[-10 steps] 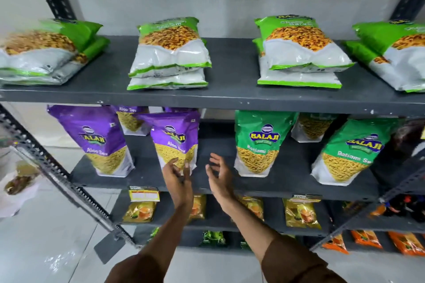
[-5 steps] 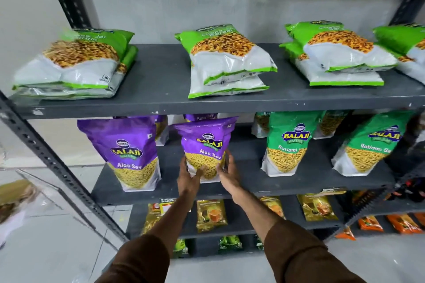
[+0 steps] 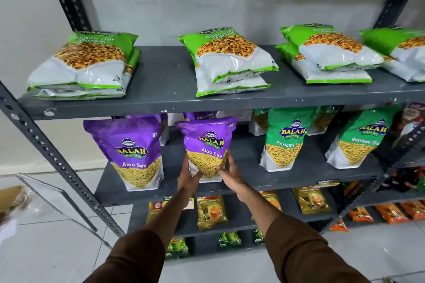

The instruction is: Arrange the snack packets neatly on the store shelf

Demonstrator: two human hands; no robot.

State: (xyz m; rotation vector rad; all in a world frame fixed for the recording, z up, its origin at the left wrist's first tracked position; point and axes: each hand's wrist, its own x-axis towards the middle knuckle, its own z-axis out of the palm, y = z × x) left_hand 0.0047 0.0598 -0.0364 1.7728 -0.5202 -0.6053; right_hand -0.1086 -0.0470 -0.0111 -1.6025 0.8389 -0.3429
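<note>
My left hand (image 3: 189, 173) and right hand (image 3: 227, 171) clasp the lower corners of one purple Aloo Sev pouch (image 3: 207, 145), upright on the middle shelf (image 3: 248, 181). Count: two purple pouches in front, the second (image 3: 133, 151) just beside my left hand; two green Ratlami Sev pouches (image 3: 285, 140) to the right. Labels read "BALAJI WAFERS". Top shelf: four stacks of "Chana Jor Garam" (image 3: 230, 57).

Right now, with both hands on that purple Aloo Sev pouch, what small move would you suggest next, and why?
Probably set the held Aloo Sev pouch upright, since it leans left between left hand and right hand, unlike its standing neighbour pouch.
</note>
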